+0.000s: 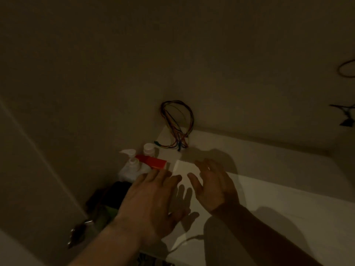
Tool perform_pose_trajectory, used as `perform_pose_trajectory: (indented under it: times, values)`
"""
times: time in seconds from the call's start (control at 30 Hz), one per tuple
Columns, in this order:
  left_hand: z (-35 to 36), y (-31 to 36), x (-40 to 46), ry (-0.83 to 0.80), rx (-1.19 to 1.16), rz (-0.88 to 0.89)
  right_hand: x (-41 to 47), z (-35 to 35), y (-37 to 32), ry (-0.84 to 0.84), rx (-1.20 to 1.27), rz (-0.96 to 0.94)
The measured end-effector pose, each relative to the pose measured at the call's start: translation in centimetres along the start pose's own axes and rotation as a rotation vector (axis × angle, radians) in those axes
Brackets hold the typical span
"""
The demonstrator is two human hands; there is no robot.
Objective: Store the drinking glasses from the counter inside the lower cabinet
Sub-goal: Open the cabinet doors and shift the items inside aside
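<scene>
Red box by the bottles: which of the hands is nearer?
Left. The left hand has its fingertips just below the red box; the right hand hovers further right, over the white counter.

White counter (269, 169) bears a white box (184, 167) and wire ends (172, 145).

The counter (278, 179) is presented as a flat, white, dimly lit surface in the lower right of the frame. Its rear edge is run from the centre towards the right edge.
</scene>
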State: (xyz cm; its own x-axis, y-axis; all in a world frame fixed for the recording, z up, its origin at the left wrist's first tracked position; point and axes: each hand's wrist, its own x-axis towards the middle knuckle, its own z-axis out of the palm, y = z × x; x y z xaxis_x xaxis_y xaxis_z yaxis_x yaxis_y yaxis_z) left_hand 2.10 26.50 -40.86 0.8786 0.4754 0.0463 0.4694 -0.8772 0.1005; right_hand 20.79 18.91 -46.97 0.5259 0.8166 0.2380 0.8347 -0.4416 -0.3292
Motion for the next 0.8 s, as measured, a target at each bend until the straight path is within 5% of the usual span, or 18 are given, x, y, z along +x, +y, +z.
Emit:
perform_pose_trajectory:
  times: [0.13,0.3,0.8]
  values:
    - [3.1,3.0,2.9,-0.059,-0.027,-0.02,-3.4,-1.7,4.1,0.074,-0.17,0.02]
    - [6.1,6.1,5.5,-0.079,0.005,-0.021,-6.6,-2.9,8.7,-0.137,-0.303,0.281]
    - [6.4,11.8,8.8,-0.171,0.041,-0.027,-8.6,-8.0,12.7,-0.296,-0.248,0.455]
